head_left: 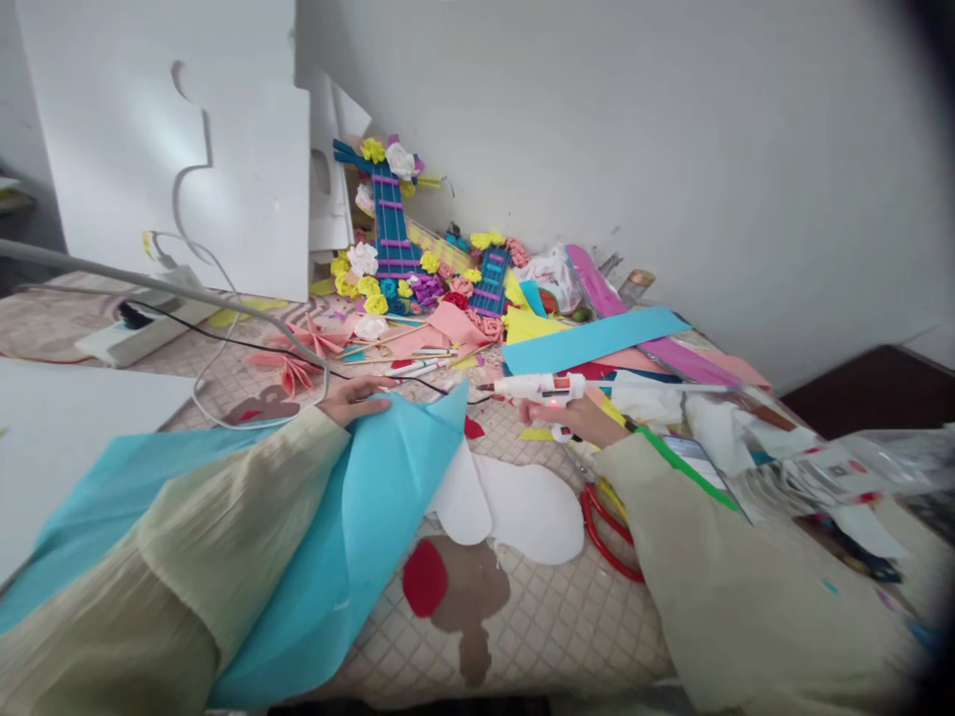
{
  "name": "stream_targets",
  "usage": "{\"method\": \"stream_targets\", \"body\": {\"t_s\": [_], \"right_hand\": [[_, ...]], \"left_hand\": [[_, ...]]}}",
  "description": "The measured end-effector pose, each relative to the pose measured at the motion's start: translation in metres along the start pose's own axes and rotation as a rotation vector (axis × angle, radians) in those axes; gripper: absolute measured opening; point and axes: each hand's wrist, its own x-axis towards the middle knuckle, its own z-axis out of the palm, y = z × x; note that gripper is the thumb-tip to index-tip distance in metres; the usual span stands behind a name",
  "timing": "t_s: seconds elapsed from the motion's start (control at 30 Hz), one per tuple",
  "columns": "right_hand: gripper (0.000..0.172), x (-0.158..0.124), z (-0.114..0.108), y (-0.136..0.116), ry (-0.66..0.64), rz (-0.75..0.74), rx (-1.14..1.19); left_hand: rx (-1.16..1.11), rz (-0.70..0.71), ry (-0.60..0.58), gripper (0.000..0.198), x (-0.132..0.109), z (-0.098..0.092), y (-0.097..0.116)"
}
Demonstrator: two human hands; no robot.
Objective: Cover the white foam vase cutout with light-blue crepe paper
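Observation:
My left hand [356, 400] grips the upper edge of a large light-blue paper sheet [373, 507], which drapes under my forearm toward the table's front. In my right hand [571, 418] is a white hot glue gun [537, 387], its nozzle pointing left toward the sheet's raised corner. A long glue stick juts from the gun's back end, and a small red light glows near my fingers. White rounded paper cutouts [529, 507] lie partly beneath the blue sheet. Red-handled scissors [608, 537] rest by my right sleeve.
Paper flowers and blue ladder-like decorations [392, 224] stand against the wall. A white power strip [141, 323] and loose cables lie at left, before white boards [179, 159]. Coloured paper strips [597, 338] and a plastic bottle [843, 467] crowd the right side.

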Motion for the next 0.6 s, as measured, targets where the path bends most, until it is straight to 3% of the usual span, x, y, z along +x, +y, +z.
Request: {"method": "stream_targets", "body": {"t_s": [0.2, 0.3, 0.5, 0.6], "right_hand": [[0.023, -0.011, 0.001, 0.015, -0.029, 0.063, -0.282], [0.021, -0.011, 0.008, 0.020, -0.048, 0.062, -0.358], [0.019, -0.011, 0.014, 0.020, -0.085, 0.014, -0.395], [0.028, -0.009, 0.016, 0.019, -0.127, -0.017, -0.327]], "left_hand": [[-0.085, -0.021, 0.015, 0.050, 0.001, -0.002, -0.003], [-0.107, -0.023, 0.030, 0.048, 0.000, -0.002, -0.001], [-0.121, -0.015, 0.076, 0.048, -0.001, 0.001, 0.002], [-0.136, -0.012, 0.088, 0.050, 0.000, 0.002, 0.003]]}}
